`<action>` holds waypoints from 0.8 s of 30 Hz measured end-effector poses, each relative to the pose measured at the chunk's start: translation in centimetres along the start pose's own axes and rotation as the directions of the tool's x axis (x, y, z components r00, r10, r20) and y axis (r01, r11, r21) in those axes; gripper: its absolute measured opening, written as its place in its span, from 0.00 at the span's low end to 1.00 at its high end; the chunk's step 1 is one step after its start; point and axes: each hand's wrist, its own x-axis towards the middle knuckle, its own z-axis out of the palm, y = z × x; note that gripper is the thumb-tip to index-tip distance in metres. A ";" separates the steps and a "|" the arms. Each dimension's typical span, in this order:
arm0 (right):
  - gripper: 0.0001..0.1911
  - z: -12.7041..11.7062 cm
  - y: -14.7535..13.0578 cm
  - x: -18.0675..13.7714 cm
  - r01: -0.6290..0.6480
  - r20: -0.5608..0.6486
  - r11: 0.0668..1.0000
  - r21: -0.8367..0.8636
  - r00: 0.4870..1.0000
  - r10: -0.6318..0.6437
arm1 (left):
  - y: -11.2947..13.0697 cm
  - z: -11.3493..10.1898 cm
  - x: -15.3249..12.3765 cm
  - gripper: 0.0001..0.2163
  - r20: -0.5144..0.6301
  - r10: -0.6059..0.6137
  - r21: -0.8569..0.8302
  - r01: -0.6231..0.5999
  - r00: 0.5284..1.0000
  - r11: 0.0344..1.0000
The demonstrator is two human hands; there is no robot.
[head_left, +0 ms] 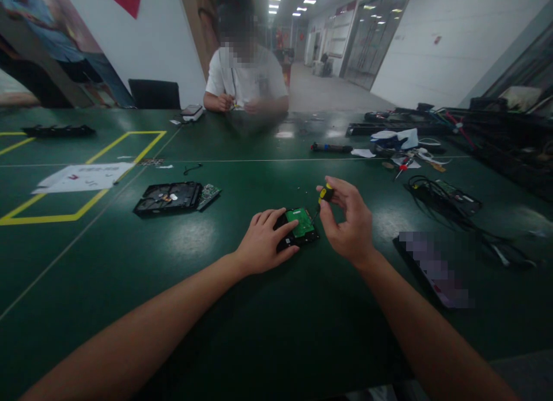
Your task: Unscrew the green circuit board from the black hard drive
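Note:
A hard drive (307, 238) lies on the green table, its green circuit board (301, 221) facing up. My left hand (265, 239) grips it from the left, with fingers over the board and the thumb along the near edge. In my right hand (349, 225) is a small screwdriver (326, 193) with a yellow and black handle, pinched between thumb and fingers. Its thin shaft slants down to the right edge of the board; whether the tip sits in a screw is too small to tell. Tiny loose bits, perhaps screws, lie just beyond the drive.
To the left lie a black drive casing (170, 198), a loose circuit board (209, 196) and paper (82, 177). On the right are a phone (432, 268), black cables (449, 208) and a dark screwdriver-like tool (332, 148). A person (246, 78) sits across the table (207, 309).

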 end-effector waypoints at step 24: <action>0.23 -0.4 0.8 0.2 0.012 -0.010 1.000 -0.025 1.000 -0.012 | 0.4 -0.5 0.1 0.29 -0.002 -0.008 -0.018 0.008 1.000 1.000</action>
